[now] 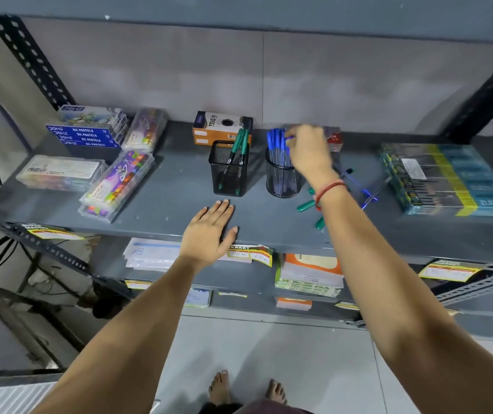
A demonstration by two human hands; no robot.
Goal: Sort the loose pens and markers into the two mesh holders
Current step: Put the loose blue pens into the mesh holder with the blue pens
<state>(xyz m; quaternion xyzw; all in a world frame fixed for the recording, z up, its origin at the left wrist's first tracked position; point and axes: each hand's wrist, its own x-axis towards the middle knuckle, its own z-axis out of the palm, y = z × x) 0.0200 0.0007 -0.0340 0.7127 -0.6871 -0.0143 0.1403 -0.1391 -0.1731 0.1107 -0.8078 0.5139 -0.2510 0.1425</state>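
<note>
The round holder (282, 180) stands mid-shelf (161, 189), filled with blue pens (276, 144). Your right hand (308, 150) sits above it, fingertips pinched on the pen tops. Left of it, the square holder (229, 168) contains green markers (240, 144). Loose green markers (306, 205) and pens (369, 195) lie to its right. Your left hand (209, 231) rests flat, fingers spread, in front.

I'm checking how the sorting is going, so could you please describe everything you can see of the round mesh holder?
The round mesh holder is a black wire-mesh cylinder standing upright on the grey shelf, just right of the square mesh holder and apart from it. It is packed with blue-capped pens standing cap-up, their clear barrels showing through the mesh. The right hand reaches over its rim at the pen tops; its grip is blurred.
</note>
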